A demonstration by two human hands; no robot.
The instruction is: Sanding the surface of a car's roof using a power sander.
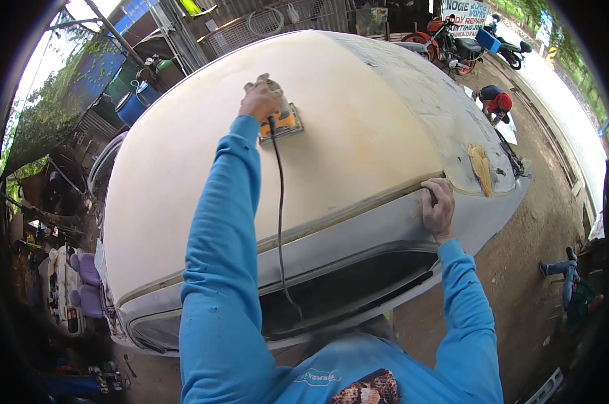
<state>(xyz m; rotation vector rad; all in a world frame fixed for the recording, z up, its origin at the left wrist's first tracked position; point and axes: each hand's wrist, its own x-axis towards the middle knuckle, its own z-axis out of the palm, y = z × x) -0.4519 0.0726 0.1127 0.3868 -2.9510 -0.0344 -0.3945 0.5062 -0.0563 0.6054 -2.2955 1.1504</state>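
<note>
My left hand is closed over the top of an orange power sander, whose flat square base rests on the cream-coloured roof of a vehicle. From the sander a black cord runs back across the roof and down past the side window. With bent fingers, my right hand grips the near edge of the roof, by the right end of its rail. A crumpled yellowish glove or rag lies to the right, near the windshield area, which is covered with a greyish sheet.
Motorcycles stand at the back right. A person in a red cap bends down beyond the vehicle's front; another person is at the far right. Blue drums and purple seats are on the left.
</note>
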